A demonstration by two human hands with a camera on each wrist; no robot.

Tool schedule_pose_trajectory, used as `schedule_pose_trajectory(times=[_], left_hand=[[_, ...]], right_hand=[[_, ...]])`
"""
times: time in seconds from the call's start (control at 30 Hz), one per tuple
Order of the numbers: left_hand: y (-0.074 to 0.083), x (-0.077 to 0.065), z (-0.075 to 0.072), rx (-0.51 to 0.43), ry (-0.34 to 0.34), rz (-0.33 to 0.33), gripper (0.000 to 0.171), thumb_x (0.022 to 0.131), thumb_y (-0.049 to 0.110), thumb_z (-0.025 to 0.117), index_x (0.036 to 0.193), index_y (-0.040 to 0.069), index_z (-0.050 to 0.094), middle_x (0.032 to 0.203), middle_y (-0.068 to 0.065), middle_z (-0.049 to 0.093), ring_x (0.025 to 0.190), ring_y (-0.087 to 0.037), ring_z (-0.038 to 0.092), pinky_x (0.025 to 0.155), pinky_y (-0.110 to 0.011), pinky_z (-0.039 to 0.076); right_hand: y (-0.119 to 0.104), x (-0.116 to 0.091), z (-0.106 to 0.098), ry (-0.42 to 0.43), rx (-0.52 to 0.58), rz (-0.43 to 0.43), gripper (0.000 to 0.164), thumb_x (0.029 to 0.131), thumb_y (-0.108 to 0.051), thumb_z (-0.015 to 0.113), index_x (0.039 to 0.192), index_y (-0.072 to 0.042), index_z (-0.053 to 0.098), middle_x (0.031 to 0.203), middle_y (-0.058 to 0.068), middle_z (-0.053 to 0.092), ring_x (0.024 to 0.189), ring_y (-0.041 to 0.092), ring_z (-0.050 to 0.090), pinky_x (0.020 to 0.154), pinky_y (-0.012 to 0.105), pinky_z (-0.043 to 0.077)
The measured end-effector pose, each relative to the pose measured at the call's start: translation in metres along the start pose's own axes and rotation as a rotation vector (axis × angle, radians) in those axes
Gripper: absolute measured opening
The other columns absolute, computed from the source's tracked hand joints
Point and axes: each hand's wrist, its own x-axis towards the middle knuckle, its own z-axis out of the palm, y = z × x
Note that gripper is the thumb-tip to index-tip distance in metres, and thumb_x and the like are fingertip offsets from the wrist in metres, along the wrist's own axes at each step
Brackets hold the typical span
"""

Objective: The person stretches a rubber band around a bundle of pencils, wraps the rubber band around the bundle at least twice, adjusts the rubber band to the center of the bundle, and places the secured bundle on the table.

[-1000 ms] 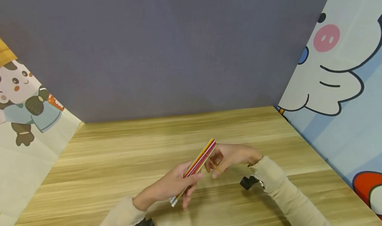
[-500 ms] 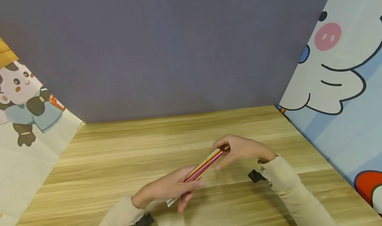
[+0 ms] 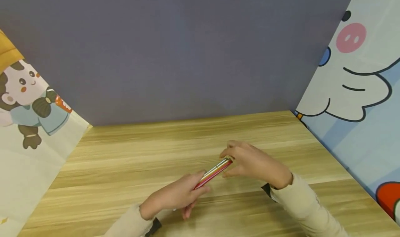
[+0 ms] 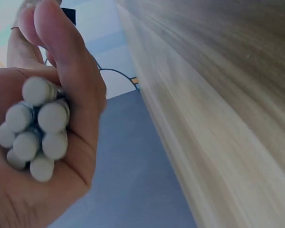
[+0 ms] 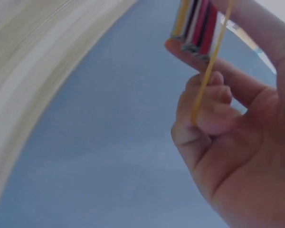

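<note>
"Starting at left: grip?"

"Left hand [image 3: 178, 194] curled around a bundle of pencils [image 3: 214, 174], holding its lower part. White eraser ends [image 4: 52, 117] stick out of the fist, facing lower left in the head view."

"Long axis?"

"Slanted, rising from lower left to upper right. Far ends [image 5: 188, 47] point at the right hand [image 3: 256, 163]. Bundle is between both hands, over the wood-grain table [image 3: 125, 153]."

"Right grip?"

"Lower fingers curled, hooking a yellow rubber band [image 5: 209, 71], stretched straight just beside the far ends. Thumb and upper fingers stand apart around those ends; contact, cannot tell."
</note>
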Motion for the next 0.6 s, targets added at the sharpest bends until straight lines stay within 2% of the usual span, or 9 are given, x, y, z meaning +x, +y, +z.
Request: schedule_pose_trajectory(times=[0.13,0.2,0.33,0.43,0.53,0.6], left_hand=[[0.004,-0.003,0.001,0.107,0.076,-0.032,0.018,0.106,0.026,0.051,0.104,0.010,0.045,0.052,-0.003,0.052,0.032,-0.008,0.053,0.032,-0.042,0.052],[0.006,-0.004,0.001,0.152,0.111,-0.051,0.015,0.105,0.023,0.052,0.105,0.009,0.045,0.053,-0.003,0.052,0.032,-0.007,0.052,0.031,-0.039,0.052],[0.009,-0.005,0.001,0.220,0.155,-0.063,0.015,0.105,0.018,0.053,0.110,0.005,0.046,0.055,0.000,0.050,0.032,-0.005,0.051,0.030,-0.032,0.050],[0.009,-0.006,-0.001,0.222,0.164,-0.077,0.015,0.105,0.018,0.053,0.111,0.006,0.045,0.055,0.001,0.049,0.032,-0.006,0.051,0.030,-0.031,0.050],[0.007,-0.005,-0.004,0.177,0.171,-0.109,0.016,0.105,0.021,0.053,0.107,0.008,0.045,0.053,-0.003,0.051,0.032,-0.010,0.053,0.032,-0.038,0.052],[0.005,-0.004,-0.008,0.151,0.186,-0.126,0.016,0.105,0.022,0.052,0.103,0.009,0.044,0.052,-0.005,0.052,0.032,-0.011,0.053,0.033,-0.043,0.053]], right_hand=[[-0.013,-0.002,0.007,0.097,-0.213,-0.096,0.039,0.071,-0.033,0.091,0.099,-0.012,0.073,0.082,-0.007,0.052,0.064,0.002,0.047,0.053,0.018,0.047],[-0.017,-0.002,0.010,0.124,-0.269,-0.120,0.038,0.071,-0.032,0.091,0.098,-0.013,0.072,0.081,-0.006,0.052,0.062,0.003,0.046,0.050,0.019,0.046],[-0.020,-0.002,0.015,0.146,-0.306,-0.114,0.041,0.069,-0.029,0.092,0.101,-0.013,0.072,0.082,-0.004,0.052,0.062,0.005,0.047,0.049,0.021,0.045],[-0.021,-0.002,0.016,0.166,-0.324,-0.116,0.043,0.069,-0.024,0.092,0.104,-0.012,0.072,0.082,-0.003,0.054,0.063,0.006,0.049,0.050,0.021,0.046],[-0.023,-0.002,0.017,0.217,-0.342,-0.122,0.035,0.072,-0.017,0.091,0.102,-0.011,0.073,0.079,-0.003,0.054,0.062,0.007,0.048,0.049,0.019,0.045],[-0.026,-0.002,0.018,0.265,-0.314,-0.133,0.028,0.074,-0.011,0.089,0.098,-0.011,0.074,0.077,-0.004,0.057,0.060,0.005,0.048,0.049,0.018,0.043]])
